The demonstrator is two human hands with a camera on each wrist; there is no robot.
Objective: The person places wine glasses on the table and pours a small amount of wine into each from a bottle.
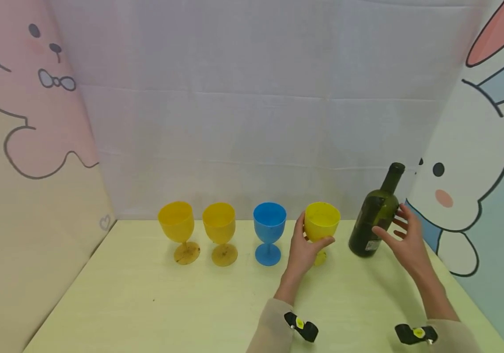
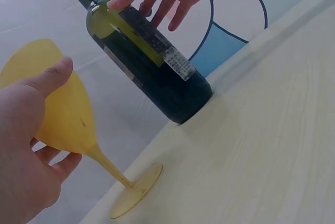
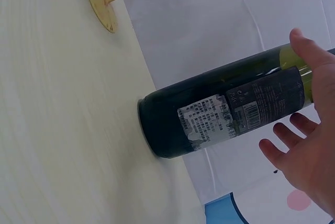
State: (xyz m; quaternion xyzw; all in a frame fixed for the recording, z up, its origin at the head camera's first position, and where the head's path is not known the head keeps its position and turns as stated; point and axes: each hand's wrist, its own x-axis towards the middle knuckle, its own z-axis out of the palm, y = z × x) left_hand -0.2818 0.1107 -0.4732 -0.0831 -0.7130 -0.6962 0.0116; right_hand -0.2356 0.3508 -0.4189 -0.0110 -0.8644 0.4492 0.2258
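Observation:
At the back of the table a yellow goblet (image 1: 322, 223) stands on its foot. My left hand (image 1: 303, 250) holds its bowl, thumb across the near side and fingers round the left; the left wrist view shows its stem (image 2: 112, 170) below the hand. To its right stands a dark green wine bottle (image 1: 368, 225), upright, with a dark label and a white sticker (image 3: 207, 122). My right hand (image 1: 404, 240) is at the bottle's right side, thumb near its front and fingers spread loosely, not wrapped round it.
Left of the held goblet, a blue goblet (image 1: 269, 223) and two more yellow goblets, one nearer (image 1: 219, 223) and one at the far left (image 1: 176, 223), stand in a row. Behind them hangs a white cloth (image 1: 252, 122). Walls with cartoon animals flank the pale table (image 1: 190, 314).

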